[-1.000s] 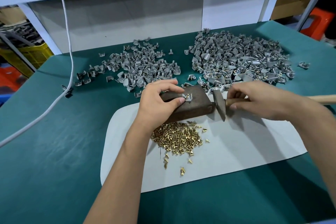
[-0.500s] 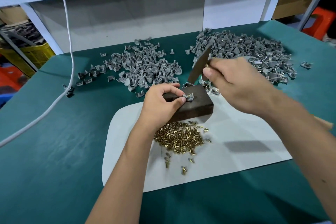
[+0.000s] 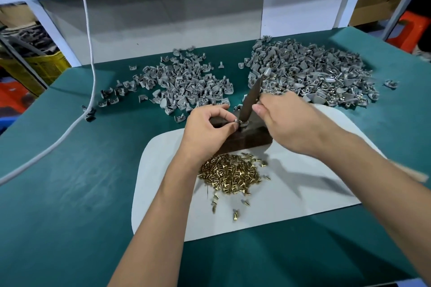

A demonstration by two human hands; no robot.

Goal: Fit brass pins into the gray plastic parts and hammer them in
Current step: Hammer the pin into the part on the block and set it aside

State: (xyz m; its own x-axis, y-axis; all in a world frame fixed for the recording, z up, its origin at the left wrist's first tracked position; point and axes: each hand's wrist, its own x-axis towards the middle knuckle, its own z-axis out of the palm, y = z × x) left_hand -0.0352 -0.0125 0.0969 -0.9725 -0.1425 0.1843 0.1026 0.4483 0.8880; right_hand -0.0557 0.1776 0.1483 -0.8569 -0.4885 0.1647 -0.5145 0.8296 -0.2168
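Green felt covers the workbench (image 3: 70, 193) I am looking down on, with a pale grey backboard behind it and a white cable (image 3: 91, 53) trailing down across the left side. On the felt lies a white rounded mat (image 3: 291, 198), and at its far edge sits a dark brown wooden block (image 3: 254, 140).

My left hand (image 3: 205, 128) rests on the block, thumb and forefinger pinched together on a small gray plastic part (image 3: 238, 122) that sits on the block's top face. My right hand (image 3: 286, 121) has its fingers curled tight round the handle of a hammer with a dark metal head (image 3: 250, 100) — the head stands tilted, its lower end down on the part between my left fingertips. The handle itself is mostly hidden by the hand; a pale blurred end of it shows beyond my right forearm.

Just in front of the block, on the mat, lies a loose heap of small brass pins (image 3: 228, 172), with a few strays scattered nearer to me. Beyond the block are two piles of gray parts on the felt — a flatter, scattered pile to the left (image 3: 184, 84) and a bigger, denser pile to the right (image 3: 314, 72), where some pieces show a glint of brass.
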